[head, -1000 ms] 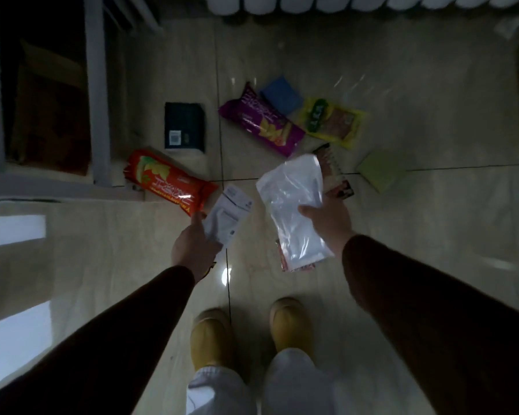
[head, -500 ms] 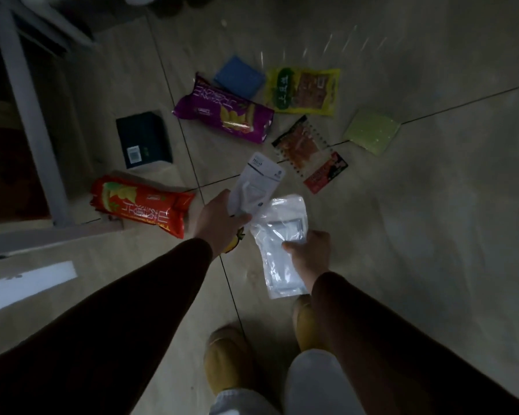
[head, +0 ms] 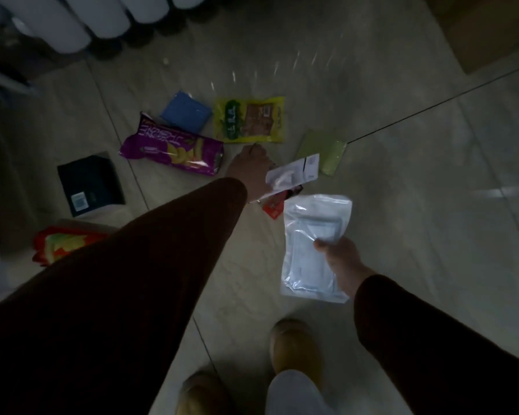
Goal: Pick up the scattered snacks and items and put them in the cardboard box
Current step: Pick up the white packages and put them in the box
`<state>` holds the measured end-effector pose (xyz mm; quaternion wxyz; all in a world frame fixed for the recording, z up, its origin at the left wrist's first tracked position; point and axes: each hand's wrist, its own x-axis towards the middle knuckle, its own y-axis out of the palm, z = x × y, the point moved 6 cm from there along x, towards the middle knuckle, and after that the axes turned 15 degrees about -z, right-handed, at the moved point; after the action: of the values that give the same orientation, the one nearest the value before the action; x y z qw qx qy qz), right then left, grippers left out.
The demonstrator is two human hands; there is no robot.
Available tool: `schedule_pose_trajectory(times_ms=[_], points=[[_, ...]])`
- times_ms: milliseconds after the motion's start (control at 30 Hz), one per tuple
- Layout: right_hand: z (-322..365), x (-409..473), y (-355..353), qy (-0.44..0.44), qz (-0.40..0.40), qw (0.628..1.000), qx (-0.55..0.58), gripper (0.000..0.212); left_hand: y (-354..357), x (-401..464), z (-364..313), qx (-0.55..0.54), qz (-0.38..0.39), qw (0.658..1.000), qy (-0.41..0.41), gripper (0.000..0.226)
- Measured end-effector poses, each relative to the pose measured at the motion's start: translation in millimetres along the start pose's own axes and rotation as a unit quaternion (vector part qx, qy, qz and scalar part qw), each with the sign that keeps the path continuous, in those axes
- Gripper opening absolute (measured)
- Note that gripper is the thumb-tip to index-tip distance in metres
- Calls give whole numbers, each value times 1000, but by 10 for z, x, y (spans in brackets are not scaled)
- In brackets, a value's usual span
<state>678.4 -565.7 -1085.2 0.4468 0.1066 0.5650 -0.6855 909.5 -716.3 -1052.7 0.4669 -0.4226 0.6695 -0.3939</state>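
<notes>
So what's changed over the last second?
The left hand, holding the white packet, has reached forward over the red snack pack, toward the yellow bag. The right hand keeps its grip on the clear pouch and has dropped back. Nothing was released; the floor items lie as before.

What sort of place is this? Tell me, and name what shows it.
Probably an indoor room, perhaps a home or storeroom: a glossy tiled floor, snack packets like the purple bag scattered on it, and a cardboard box at the edge.
</notes>
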Motion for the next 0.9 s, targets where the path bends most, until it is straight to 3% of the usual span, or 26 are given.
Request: schedule_pose_trajectory(times_ms=[100, 233, 300, 367, 500, 667, 733, 900], points=[[-57, 211, -111, 12, 0, 1000, 10, 67, 105, 239, -60, 49, 7, 998, 36, 74], [-77, 348, -172, 7, 8, 999, 44, 44, 158, 228, -112, 133, 71, 987, 57, 76], [-92, 360, -173, 6, 15, 998, 62, 38, 150, 152, -130, 190, 79, 977, 61, 59], [-64, 299, -204, 0, 20, 997, 70, 36, 170, 3, -149, 196, 127, 971, 47, 27], [86, -14, -432, -7, 21, 995, 97, 30, 17, -411, -193, 104, 133, 986, 7, 16], [383, -724, -1128, -11, 12, 989, 145, 30, -617, -1037, -316, -98, 81, 984, -124, 29], [542, -1023, -1494, -20, 5, 987, 162, 30, -1039, -1266, -488, -118, 56, 982, -137, 34], [900, -1575, -2463, -46, -10, 982, 183, 36, -2061, -1600, -1073, -160, -12, 978, -133, 16]])
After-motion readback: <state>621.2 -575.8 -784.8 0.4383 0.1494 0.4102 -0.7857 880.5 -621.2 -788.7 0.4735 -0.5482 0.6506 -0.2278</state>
